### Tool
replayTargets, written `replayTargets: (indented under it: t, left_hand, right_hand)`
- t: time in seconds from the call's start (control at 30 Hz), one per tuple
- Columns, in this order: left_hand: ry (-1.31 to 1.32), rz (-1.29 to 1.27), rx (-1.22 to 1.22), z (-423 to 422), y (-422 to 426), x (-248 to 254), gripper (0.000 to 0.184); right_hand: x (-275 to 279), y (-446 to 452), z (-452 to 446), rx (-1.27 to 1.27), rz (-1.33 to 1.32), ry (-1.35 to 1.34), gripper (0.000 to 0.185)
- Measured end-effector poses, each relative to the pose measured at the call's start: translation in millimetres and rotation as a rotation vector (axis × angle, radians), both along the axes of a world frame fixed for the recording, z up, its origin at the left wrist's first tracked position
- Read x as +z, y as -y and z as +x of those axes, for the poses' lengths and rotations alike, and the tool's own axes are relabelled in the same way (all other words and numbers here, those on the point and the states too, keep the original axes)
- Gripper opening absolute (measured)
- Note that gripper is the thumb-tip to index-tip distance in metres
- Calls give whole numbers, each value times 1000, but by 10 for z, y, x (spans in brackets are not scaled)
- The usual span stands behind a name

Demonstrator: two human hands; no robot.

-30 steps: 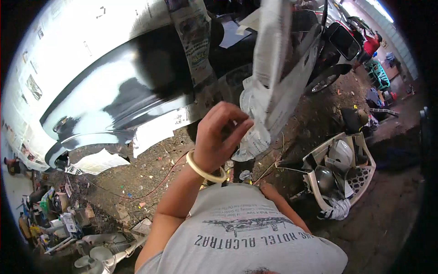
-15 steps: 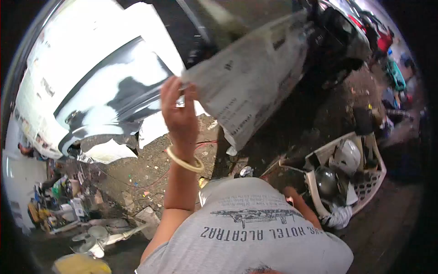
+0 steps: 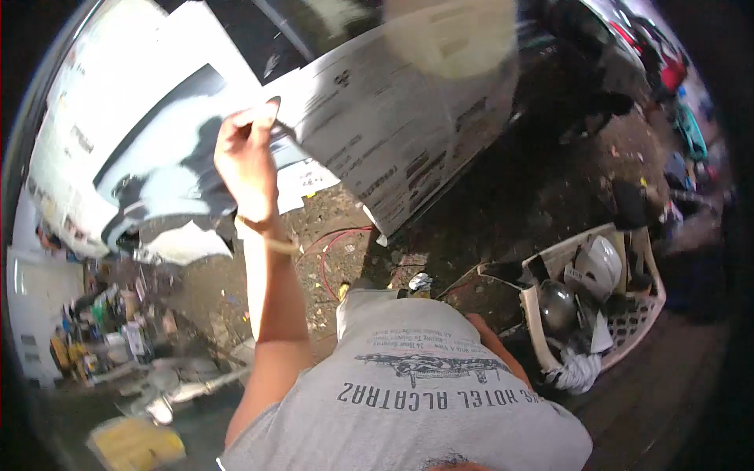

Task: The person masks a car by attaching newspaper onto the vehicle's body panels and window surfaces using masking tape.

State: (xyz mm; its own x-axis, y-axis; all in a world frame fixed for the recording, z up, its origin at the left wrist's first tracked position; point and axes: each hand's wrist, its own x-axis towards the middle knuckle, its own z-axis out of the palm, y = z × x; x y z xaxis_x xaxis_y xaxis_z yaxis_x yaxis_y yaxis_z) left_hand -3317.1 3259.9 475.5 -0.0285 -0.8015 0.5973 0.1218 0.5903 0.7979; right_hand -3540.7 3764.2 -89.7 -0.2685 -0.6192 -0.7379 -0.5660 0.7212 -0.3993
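My left hand (image 3: 247, 157), with a pale bangle (image 3: 271, 238) at the wrist, is raised in front of the car. Its fingers are closed in a pinch at the edge of the newspaper sheet (image 3: 393, 118) that covers the car's side. A small dark thing shows at the fingertips, too small to name. Left of the hand is a car panel (image 3: 169, 157) with white and grey patches, bordered by white paper (image 3: 177, 59). My right arm (image 3: 499, 345) hangs beside my shirt; its fingers are hidden.
A cream plastic crate (image 3: 534, 326) at right holds helmets (image 3: 601, 267) and a white cloth bundle (image 3: 577, 370). A red hose (image 3: 323, 267) lies on the rough ground. Tools and containers (image 3: 110, 330) clutter the lower left, near a yellow-topped object (image 3: 137, 446).
My left hand has moved left and slightly up. The newspaper sheet looks flatter against the car, and a round patch of light shows on it. My right arm has shifted slightly behind my shirt.
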Motion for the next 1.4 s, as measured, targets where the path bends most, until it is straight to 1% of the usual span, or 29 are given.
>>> replayTargets:
  t: [0.07,0.13,0.2,0.27,0.3,0.4,0.47,0.5,0.53,0.6,0.67,0.7,0.73,0.77,0.9,1.0,1.03,1.13,1.17,1.27,1.3,1.4]
  left_hand:
    - [80,47,43,22,188,67,11]
    - [67,157,-25,46,422,135,10]
    - [67,101,-111,98,766,110,19]
    - [142,14,-31,104,1080,158,27]
    - [131,1,-67,125,1341,84,17]
    - [110,-44,-242,96,2085,-43,12]
    - [274,-12,-209,59,2469,37,15]
    - [172,-517,-283,-210,3438,-413,19]
    - [207,-395,-247,-211,3442,-384,20]
    - [272,-158,-174,-114,3261,-45,23]
    - [318,79,41,-97,2915,291,28]
    - [290,132,-108,-82,3050,326,33]
    - [303,125,-63,-110,3143,320,38]
    - [300,173,-76,-112,3254,317,38]
    - [258,278,-85,-44,3041,569,35]
    - [211,298,-199,-109,3291,544,35]
    - [228,328,-236,-143,3441,529,36]
    - [300,265,-132,-196,3630,515,38]
    - [267,297,-139,-193,3627,517,37]
    - [406,267,-144,-197,3770,559,36]
    - [374,206,-100,-230,3786,542,35]
    - [298,334,-198,-237,3787,564,34]
  right_hand:
    - [-149,-151,-26,-110,113,90,25]
    - [-195,-189,-118,-172,136,113,25]
    - [-106,-102,-201,-203,134,122,25]
    - [6,-4,-279,-223,118,115,25]
    - [62,36,-306,-233,110,111,25]
    - [253,240,-330,-255,77,101,26]
    - [328,350,-335,-258,61,90,26]
    - [385,413,-317,-263,55,88,26]
    - [425,472,-315,-261,53,85,26]
    - [499,596,-303,-266,44,85,26]
    - [574,704,-308,-260,42,79,26]
    - [618,753,-311,-262,44,77,27]
    - [655,793,-307,-264,45,76,27]
    - [692,834,-305,-264,47,75,27]
    - [775,952,-270,-282,51,69,27]
    - [795,1015,-233,-306,49,66,28]
    - [799,1036,-224,-314,49,67,28]
    - [802,1106,-207,-328,52,63,28]
    - [801,1106,-185,-337,53,64,28]
    - [833,1098,-165,-360,49,67,28]
    - [804,1129,-143,-363,57,64,28]
    - [768,1142,-111,-368,58,66,29]
